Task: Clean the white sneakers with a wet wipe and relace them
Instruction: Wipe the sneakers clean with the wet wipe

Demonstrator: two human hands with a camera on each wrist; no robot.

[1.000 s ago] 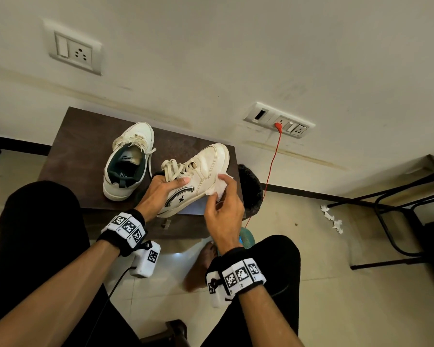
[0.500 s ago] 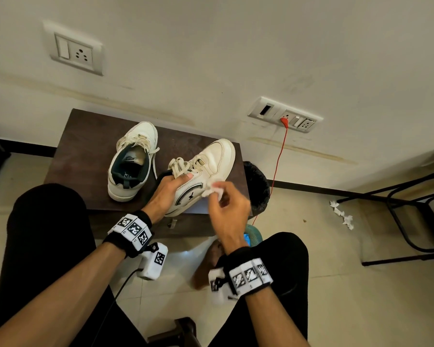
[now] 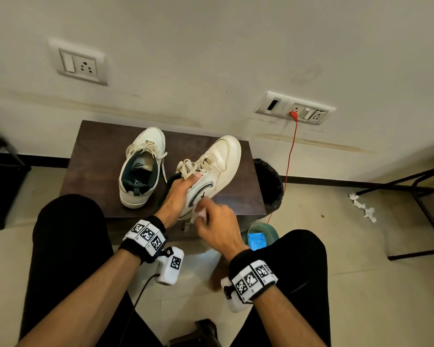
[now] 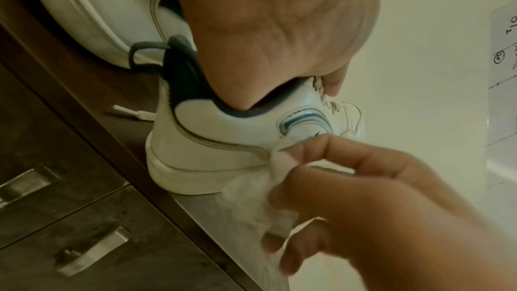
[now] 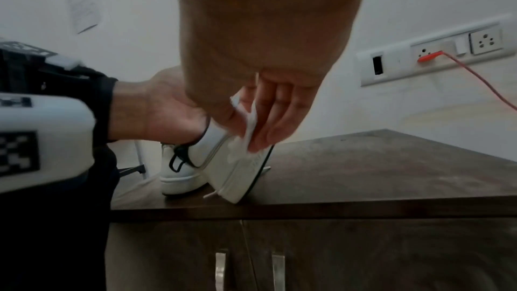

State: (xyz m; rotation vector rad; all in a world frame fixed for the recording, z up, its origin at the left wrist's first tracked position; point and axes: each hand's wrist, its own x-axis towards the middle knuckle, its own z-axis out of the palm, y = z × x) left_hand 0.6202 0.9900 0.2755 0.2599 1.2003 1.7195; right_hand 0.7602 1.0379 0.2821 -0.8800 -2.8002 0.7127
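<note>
Two white sneakers sit on a dark wooden cabinet. The right sneaker is tilted onto its side near the front edge; my left hand reaches into its collar, thumb on the laces, and grips it. My right hand pinches a crumpled white wet wipe against the sneaker's heel side panel. From the right wrist the wipe shows between my fingers and the shoe. The left sneaker stands upright, laced, untouched.
A black bin stands right of the cabinet. A green bowl holding a blue packet sits on the floor by my right knee. A red cable hangs from a wall socket. Paper scraps and a metal frame lie right.
My right hand has slid the wipe back along the sneaker's side, from near the toe to the heel area. The left hand keeps its hold; the shoe has tilted slightly.
</note>
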